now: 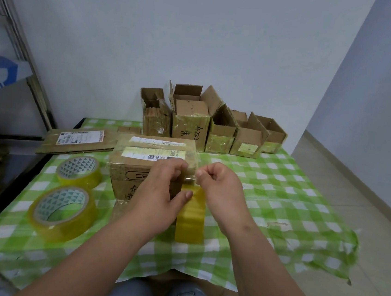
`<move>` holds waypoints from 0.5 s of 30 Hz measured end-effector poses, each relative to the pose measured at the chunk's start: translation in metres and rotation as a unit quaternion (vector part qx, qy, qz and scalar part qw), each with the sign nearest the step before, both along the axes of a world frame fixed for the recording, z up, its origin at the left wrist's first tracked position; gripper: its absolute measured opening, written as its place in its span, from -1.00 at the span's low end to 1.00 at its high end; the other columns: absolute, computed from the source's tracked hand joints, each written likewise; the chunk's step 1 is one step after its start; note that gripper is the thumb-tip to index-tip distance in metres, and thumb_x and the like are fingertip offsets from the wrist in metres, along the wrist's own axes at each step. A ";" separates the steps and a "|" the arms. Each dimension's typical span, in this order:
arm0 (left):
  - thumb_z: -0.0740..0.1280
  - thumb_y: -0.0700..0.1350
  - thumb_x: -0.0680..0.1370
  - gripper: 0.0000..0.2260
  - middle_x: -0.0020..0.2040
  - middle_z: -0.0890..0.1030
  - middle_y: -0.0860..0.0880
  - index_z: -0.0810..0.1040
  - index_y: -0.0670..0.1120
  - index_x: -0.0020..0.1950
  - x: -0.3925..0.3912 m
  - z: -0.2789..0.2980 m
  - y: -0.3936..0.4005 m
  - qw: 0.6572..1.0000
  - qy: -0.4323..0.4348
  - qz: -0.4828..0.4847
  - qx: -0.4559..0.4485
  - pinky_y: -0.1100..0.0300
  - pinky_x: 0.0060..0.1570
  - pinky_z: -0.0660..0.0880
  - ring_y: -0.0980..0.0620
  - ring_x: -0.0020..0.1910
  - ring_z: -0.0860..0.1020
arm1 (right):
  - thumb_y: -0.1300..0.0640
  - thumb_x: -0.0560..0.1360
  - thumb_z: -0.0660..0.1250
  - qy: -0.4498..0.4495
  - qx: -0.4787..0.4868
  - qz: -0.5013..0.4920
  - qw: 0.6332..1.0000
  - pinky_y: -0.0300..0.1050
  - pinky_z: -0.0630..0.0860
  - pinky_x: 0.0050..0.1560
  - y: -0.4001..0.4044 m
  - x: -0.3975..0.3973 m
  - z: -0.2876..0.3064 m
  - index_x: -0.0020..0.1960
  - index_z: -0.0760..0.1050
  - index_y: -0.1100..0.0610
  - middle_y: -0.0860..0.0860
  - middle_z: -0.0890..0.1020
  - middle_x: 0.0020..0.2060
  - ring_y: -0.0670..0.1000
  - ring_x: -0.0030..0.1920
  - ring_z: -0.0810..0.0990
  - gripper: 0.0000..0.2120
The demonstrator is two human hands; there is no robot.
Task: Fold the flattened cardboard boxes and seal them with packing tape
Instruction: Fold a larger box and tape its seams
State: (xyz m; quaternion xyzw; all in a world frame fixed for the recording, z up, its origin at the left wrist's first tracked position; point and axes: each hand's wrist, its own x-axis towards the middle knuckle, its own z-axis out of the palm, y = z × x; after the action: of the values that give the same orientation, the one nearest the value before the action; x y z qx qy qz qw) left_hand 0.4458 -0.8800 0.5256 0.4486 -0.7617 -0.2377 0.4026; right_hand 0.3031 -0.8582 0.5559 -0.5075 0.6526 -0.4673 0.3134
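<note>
A folded cardboard box (137,163) with white shipping labels stands on the green checked cloth (281,195) in front of me. A yellow roll of packing tape (190,217) stands on edge just right of the box. My left hand (161,192) grips the roll, thumb on its top. My right hand (219,189) pinches the clear tape end above the roll, close to the box's right corner. Two more tape rolls lie flat on the left, one nearer (62,211) and one farther (78,170). A flattened box (79,141) lies at the back left.
Several open, taped cardboard boxes (192,123) stand in a row against the wall at the back. A metal shelf frame (19,45) rises on the left. The cloth hangs off the table edge at the right, above a tiled floor (361,237). My knees show below.
</note>
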 end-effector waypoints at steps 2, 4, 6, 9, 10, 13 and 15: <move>0.44 -0.14 0.50 -0.55 0.11 0.47 0.31 0.41 0.37 0.17 0.000 0.001 -0.002 0.999 -0.031 -0.019 -0.037 0.32 0.09 0.40 0.29 0.16 0.45 | 0.08 0.56 0.34 -0.036 0.012 0.018 0.999 -0.09 0.51 0.00 -0.002 -0.003 0.000 0.24 0.45 -0.04 -0.06 0.61 -0.26 -0.08 -0.09 0.61 -0.74; 0.43 -0.14 0.51 -0.66 0.05 0.53 0.32 0.54 0.22 0.18 -0.001 0.001 -0.002 0.998 -0.035 -0.013 -0.040 0.39 0.07 0.37 0.29 0.13 0.46 | 0.11 0.56 0.35 -0.068 0.012 0.028 0.997 -0.19 0.48 -0.05 -0.004 -0.006 -0.003 0.46 0.24 -0.04 -0.08 0.56 -0.33 -0.13 -0.16 0.60 -0.47; 0.44 -0.14 0.52 -0.75 -0.07 0.53 0.32 0.61 0.16 0.13 -0.003 0.002 -0.001 0.998 -0.043 0.010 -0.047 0.49 -0.04 0.34 0.32 0.05 0.46 | 0.12 0.57 0.34 -0.071 0.002 0.024 0.997 -0.32 0.47 -0.19 -0.004 -0.007 -0.004 0.46 0.19 -0.05 -0.08 0.55 -0.32 -0.20 -0.27 0.57 -0.46; 0.43 -0.17 0.52 -0.84 -0.14 0.54 0.26 0.69 0.05 0.05 -0.007 0.003 0.001 0.996 -0.048 0.023 -0.066 0.50 -0.07 0.32 0.26 -0.05 0.47 | 0.11 0.58 0.35 -0.065 -0.009 0.021 0.998 -0.36 0.48 -0.24 -0.002 -0.008 -0.005 0.41 0.23 -0.07 -0.02 0.58 -0.29 -0.21 -0.30 0.55 -0.52; 0.43 -0.18 0.53 -0.85 -0.14 0.55 0.23 0.70 0.03 0.03 -0.008 0.003 0.001 0.997 -0.044 0.025 -0.065 0.48 -0.08 0.33 0.24 -0.07 0.48 | 0.09 0.57 0.35 -0.049 -0.009 0.019 0.999 -0.27 0.51 -0.12 -0.002 -0.008 -0.006 0.39 0.25 -0.08 -0.04 0.60 -0.28 -0.18 -0.24 0.58 -0.54; 0.41 -0.20 0.54 -0.90 -0.19 0.52 0.20 0.69 -0.02 -0.05 -0.010 0.003 0.001 0.997 -0.038 0.039 -0.050 0.50 -0.15 0.32 0.27 -0.12 0.48 | 0.02 0.55 0.36 0.082 -0.039 0.014 0.996 0.10 0.45 0.22 0.001 -0.003 -0.008 0.25 0.27 -0.22 -0.15 0.58 -0.23 -0.12 -0.07 0.57 -0.62; 0.39 -0.22 0.54 -0.87 -0.18 0.51 0.20 0.65 0.01 -0.10 -0.011 0.002 0.000 0.997 -0.033 0.055 -0.033 0.53 -0.18 0.30 0.30 -0.10 0.46 | -0.01 0.50 0.39 0.165 -0.086 -0.002 0.982 0.12 0.43 0.26 0.004 -0.002 -0.011 0.26 0.29 -0.26 -0.25 0.45 0.01 -0.13 0.01 0.53 -0.57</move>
State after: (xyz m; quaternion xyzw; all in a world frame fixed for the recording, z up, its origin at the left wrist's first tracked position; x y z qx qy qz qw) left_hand 0.4349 -0.8804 0.5280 0.4837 -0.7565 -0.1750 0.4039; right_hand 0.3010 -0.8546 0.5452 -0.6011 0.6541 -0.4320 0.1553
